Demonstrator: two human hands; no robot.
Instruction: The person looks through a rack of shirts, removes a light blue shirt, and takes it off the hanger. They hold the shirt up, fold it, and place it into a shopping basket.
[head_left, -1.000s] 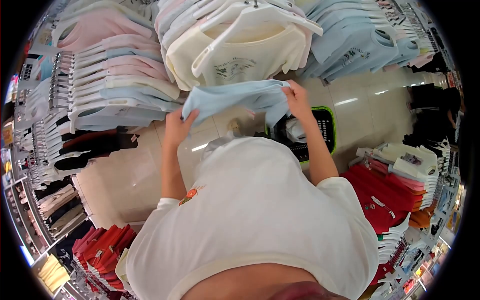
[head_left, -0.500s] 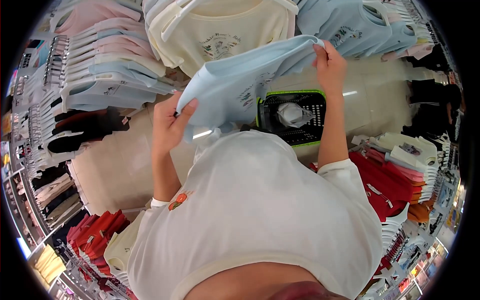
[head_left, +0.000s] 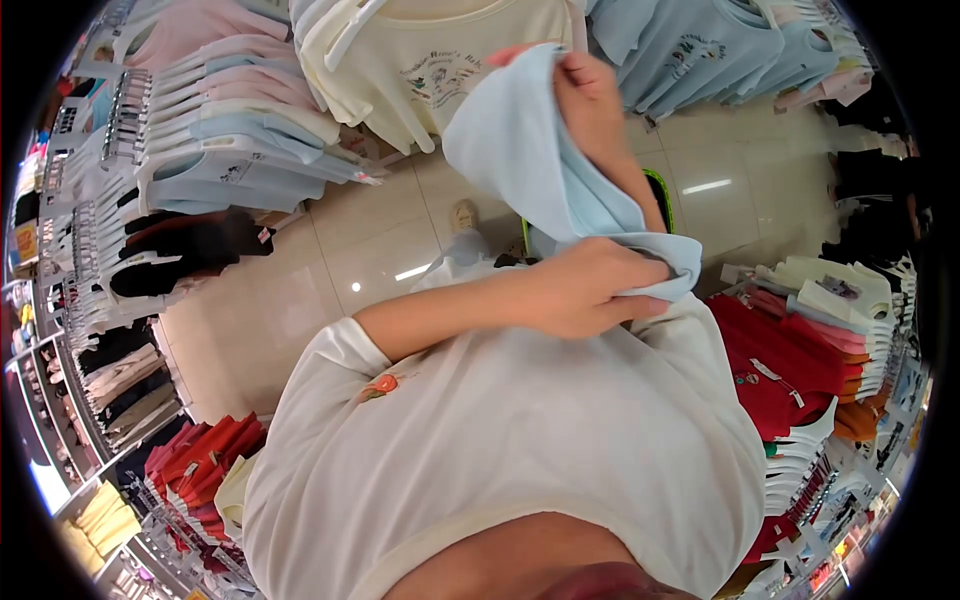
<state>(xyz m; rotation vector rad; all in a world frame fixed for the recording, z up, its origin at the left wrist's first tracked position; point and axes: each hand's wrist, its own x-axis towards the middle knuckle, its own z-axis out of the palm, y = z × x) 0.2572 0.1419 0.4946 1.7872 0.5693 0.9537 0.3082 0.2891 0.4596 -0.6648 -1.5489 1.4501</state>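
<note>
A light blue T-shirt [head_left: 540, 150] hangs folded over on itself between my two hands, its printed side out of sight. My left hand [head_left: 600, 290] reaches across my chest to the right and pinches one edge of the cloth, which loops around the fingers. Farther out, my right hand [head_left: 590, 95] grips the upper end, with some fingertips showing past the cloth; slight blur softens them. Part of the right forearm is covered by the shirt. Below on the floor, a black basket with a green rim [head_left: 660, 190] is mostly hidden behind the shirt and arm.
A cream shirt [head_left: 455, 60] hangs straight ahead, with light blue shirts [head_left: 700, 60] right of it. Racks of pastel shirts [head_left: 230, 170] and dark garments [head_left: 200, 245] line the left. Red garments [head_left: 770, 365] hang close on my right. Tiled floor [head_left: 270, 320] lies between the racks.
My left hand has swung right across my body, carrying its edge of the T-shirt. My right hand has shifted left and outward. The spread shirt is now folded over, covering most of the basket.
</note>
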